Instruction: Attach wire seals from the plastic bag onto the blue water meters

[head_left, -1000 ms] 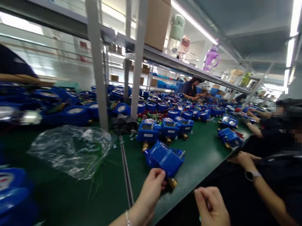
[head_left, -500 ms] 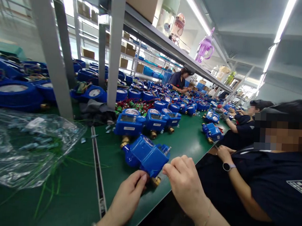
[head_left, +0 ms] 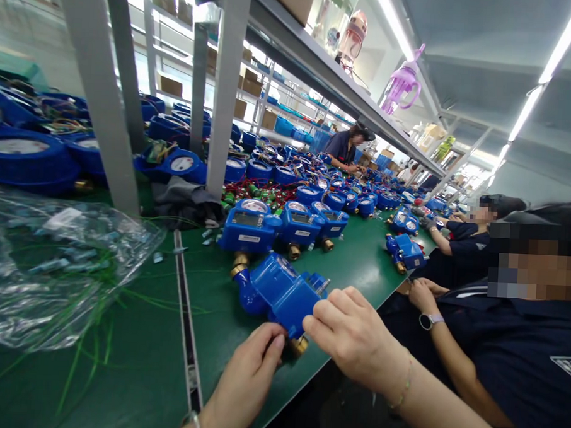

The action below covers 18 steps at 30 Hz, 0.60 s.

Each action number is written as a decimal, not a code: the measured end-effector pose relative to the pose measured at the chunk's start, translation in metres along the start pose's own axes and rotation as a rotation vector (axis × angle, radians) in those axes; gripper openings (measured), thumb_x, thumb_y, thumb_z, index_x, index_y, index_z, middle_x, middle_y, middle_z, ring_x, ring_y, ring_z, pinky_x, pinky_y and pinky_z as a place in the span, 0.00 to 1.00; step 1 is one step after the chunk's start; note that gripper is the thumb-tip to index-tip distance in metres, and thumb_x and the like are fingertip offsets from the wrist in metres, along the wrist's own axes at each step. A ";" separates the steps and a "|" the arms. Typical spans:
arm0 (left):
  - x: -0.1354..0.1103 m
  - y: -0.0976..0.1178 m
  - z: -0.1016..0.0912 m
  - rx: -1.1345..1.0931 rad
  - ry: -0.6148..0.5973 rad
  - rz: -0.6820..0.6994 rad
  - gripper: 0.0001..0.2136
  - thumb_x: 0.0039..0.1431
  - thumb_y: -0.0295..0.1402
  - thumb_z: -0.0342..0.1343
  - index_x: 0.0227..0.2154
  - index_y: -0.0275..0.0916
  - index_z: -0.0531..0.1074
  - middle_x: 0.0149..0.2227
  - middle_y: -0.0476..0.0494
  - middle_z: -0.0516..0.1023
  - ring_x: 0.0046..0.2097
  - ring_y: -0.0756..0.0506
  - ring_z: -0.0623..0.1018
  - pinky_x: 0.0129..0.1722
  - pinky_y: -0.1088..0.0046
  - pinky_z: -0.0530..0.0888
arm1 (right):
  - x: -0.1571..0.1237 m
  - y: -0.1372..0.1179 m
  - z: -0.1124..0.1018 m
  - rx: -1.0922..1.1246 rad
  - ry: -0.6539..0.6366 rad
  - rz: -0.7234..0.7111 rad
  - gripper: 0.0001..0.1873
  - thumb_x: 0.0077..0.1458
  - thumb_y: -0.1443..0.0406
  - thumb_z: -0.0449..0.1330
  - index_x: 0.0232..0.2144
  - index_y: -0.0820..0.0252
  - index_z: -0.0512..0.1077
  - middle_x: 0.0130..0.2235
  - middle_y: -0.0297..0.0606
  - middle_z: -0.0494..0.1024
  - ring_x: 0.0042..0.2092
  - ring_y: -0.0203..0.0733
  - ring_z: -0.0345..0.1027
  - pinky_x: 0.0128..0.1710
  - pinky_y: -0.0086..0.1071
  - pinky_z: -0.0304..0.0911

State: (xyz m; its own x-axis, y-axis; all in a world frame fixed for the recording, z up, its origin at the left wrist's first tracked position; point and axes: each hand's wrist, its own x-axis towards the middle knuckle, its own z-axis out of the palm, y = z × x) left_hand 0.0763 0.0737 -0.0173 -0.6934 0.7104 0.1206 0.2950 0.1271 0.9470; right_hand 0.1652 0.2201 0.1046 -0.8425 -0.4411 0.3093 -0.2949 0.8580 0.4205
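Observation:
A blue water meter [head_left: 277, 292] with brass fittings lies on its side near the front edge of the green bench [head_left: 359, 268]. My left hand [head_left: 247, 373] grips its near end by the brass fitting, fingers curled. My right hand [head_left: 349, 333] is closed on the meter's right end, knuckles up. Three upright blue meters [head_left: 285, 226] stand in a row just behind it.
A clear plastic bag [head_left: 51, 264] with small parts and green ties lies at left. Grey shelf posts [head_left: 101, 99] rise from the bench. Many more blue meters fill the far bench. A person's arm with a watch [head_left: 427, 320] rests at right; other workers sit beyond.
My right hand came up from below the bench edge and closed on the meter's right end. The view swung left to right, and the meter lifted slightly.

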 end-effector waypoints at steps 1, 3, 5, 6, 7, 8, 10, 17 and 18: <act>0.000 0.000 0.000 -0.002 0.002 0.003 0.13 0.62 0.42 0.42 0.32 0.41 0.67 0.31 0.48 0.71 0.33 0.45 0.71 0.35 0.72 0.67 | 0.001 0.000 0.000 0.005 -0.013 0.000 0.11 0.61 0.67 0.45 0.30 0.58 0.66 0.29 0.34 0.64 0.31 0.40 0.52 0.31 0.36 0.46; -0.001 0.000 0.000 -0.004 0.004 0.006 0.12 0.62 0.42 0.43 0.33 0.42 0.67 0.31 0.48 0.72 0.34 0.46 0.71 0.36 0.72 0.67 | 0.002 0.001 -0.001 0.013 -0.032 0.000 0.12 0.61 0.67 0.45 0.30 0.58 0.66 0.29 0.34 0.64 0.32 0.40 0.52 0.31 0.36 0.45; -0.001 0.001 0.001 0.000 0.008 0.016 0.11 0.62 0.41 0.43 0.33 0.42 0.67 0.32 0.48 0.72 0.34 0.46 0.71 0.36 0.72 0.67 | 0.003 0.002 -0.001 0.028 -0.036 -0.003 0.12 0.62 0.67 0.45 0.30 0.58 0.66 0.29 0.34 0.64 0.32 0.40 0.52 0.32 0.36 0.45; 0.000 0.001 0.001 0.004 0.010 0.022 0.11 0.62 0.41 0.43 0.33 0.42 0.67 0.32 0.48 0.72 0.34 0.46 0.71 0.36 0.72 0.67 | 0.003 0.002 0.000 0.037 -0.035 -0.002 0.12 0.62 0.67 0.45 0.30 0.58 0.66 0.29 0.34 0.64 0.33 0.40 0.52 0.32 0.36 0.45; 0.000 0.001 0.001 0.010 0.012 0.027 0.11 0.62 0.41 0.43 0.34 0.42 0.67 0.32 0.48 0.72 0.34 0.46 0.71 0.36 0.72 0.67 | 0.004 0.002 0.000 0.045 -0.035 -0.002 0.12 0.62 0.66 0.45 0.30 0.58 0.66 0.29 0.34 0.64 0.33 0.40 0.52 0.32 0.36 0.46; 0.000 0.002 0.001 0.016 0.011 0.031 0.10 0.62 0.40 0.43 0.34 0.42 0.67 0.32 0.48 0.72 0.34 0.46 0.71 0.36 0.72 0.67 | 0.004 0.002 0.001 0.051 -0.034 -0.001 0.12 0.62 0.66 0.45 0.30 0.58 0.66 0.29 0.34 0.64 0.33 0.40 0.52 0.32 0.36 0.46; -0.001 0.002 0.000 0.027 0.000 0.036 0.10 0.62 0.40 0.43 0.34 0.43 0.66 0.32 0.49 0.71 0.34 0.46 0.71 0.36 0.72 0.67 | 0.005 0.002 0.001 0.054 -0.035 0.000 0.12 0.62 0.66 0.45 0.29 0.58 0.66 0.30 0.34 0.64 0.33 0.40 0.52 0.33 0.36 0.46; -0.002 0.001 0.002 0.043 -0.013 0.031 0.11 0.63 0.40 0.42 0.35 0.42 0.66 0.33 0.48 0.71 0.34 0.46 0.71 0.37 0.71 0.67 | 0.007 0.006 -0.004 0.011 -0.051 -0.030 0.12 0.62 0.67 0.45 0.29 0.58 0.65 0.30 0.35 0.64 0.33 0.40 0.52 0.32 0.37 0.46; -0.002 0.001 0.003 0.040 -0.012 0.032 0.11 0.63 0.40 0.42 0.34 0.42 0.66 0.33 0.48 0.71 0.34 0.46 0.71 0.37 0.71 0.67 | 0.007 0.007 -0.005 0.010 -0.059 -0.038 0.11 0.61 0.67 0.45 0.30 0.58 0.65 0.30 0.35 0.64 0.34 0.40 0.52 0.33 0.37 0.46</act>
State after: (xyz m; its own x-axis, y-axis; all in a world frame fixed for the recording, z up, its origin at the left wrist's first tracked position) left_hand 0.0796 0.0741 -0.0178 -0.6755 0.7226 0.1470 0.3433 0.1317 0.9300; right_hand 0.1594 0.2217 0.1135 -0.8555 -0.4576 0.2424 -0.3317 0.8437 0.4220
